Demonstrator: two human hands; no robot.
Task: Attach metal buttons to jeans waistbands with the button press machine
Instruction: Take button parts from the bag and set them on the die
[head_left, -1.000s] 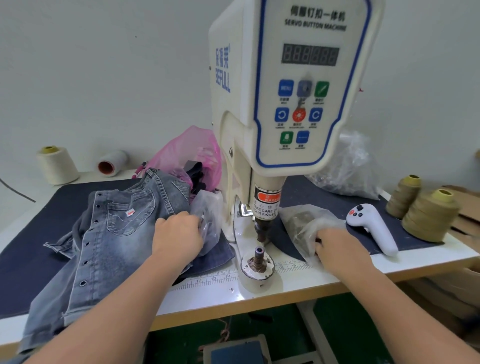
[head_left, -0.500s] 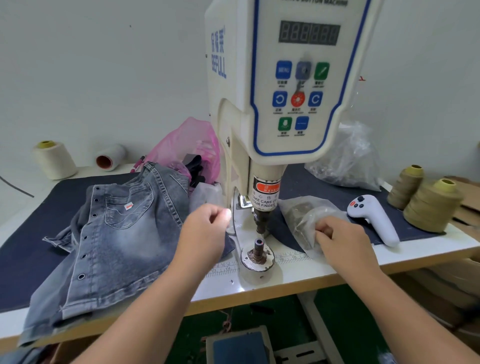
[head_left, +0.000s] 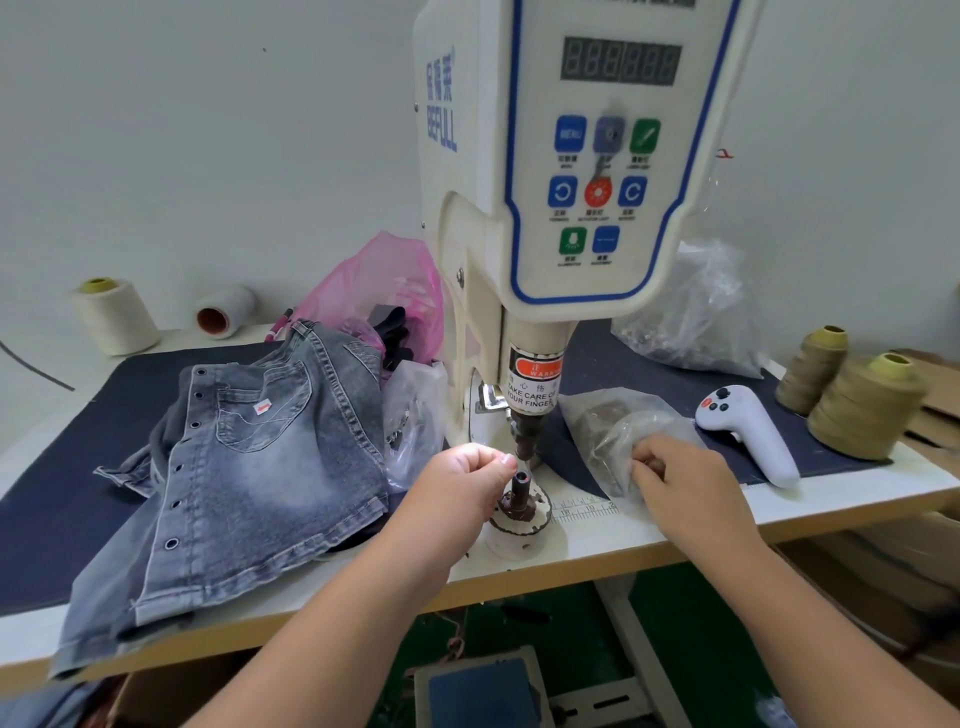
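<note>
- Button press machine (head_left: 582, 171): a cream column with a blue-bordered control panel, rising from the middle of the surface. Its upper punch (head_left: 524, 441) hangs directly above the lower die post (head_left: 519, 486), with a clear gap between them.
- Surface (head_left: 675, 530): a white worktop with a printed ruler strip at the front edge, overlaid by a dark mat (head_left: 67, 467). A foot pedal (head_left: 483, 691) sits on the green floor below.
- Room: a plain pale wall behind; stacked cardboard at the far right.
- Jeans (head_left: 249, 467): grey washed denim heaped left of the die, well apart from the punch and not yet under it.
- Left hand (head_left: 462, 483): fingers curled, thumb and forefinger pinched together just beside the top of the die post. Whether a small part sits in the pinch cannot be told.
- Right hand (head_left: 680, 478): fingers curled into the clear bag of parts (head_left: 618, 431) lying right of the die, apparently picking one out.
- Judged step: loading button hardware onto the die before the waistband is laid over it. The part should seat squarely on the post, and both hands should be clear of the punch before the pedal is pressed, as the warning label (head_left: 535, 384) advises.
- Remaining items: a pink bag (head_left: 379, 280), a second clear bag (head_left: 696, 317), a white handheld controller (head_left: 748, 426), two olive thread cones (head_left: 862, 405) at right, and a cream cone (head_left: 114, 317) and a toppled spool (head_left: 223, 312) at left.
</note>
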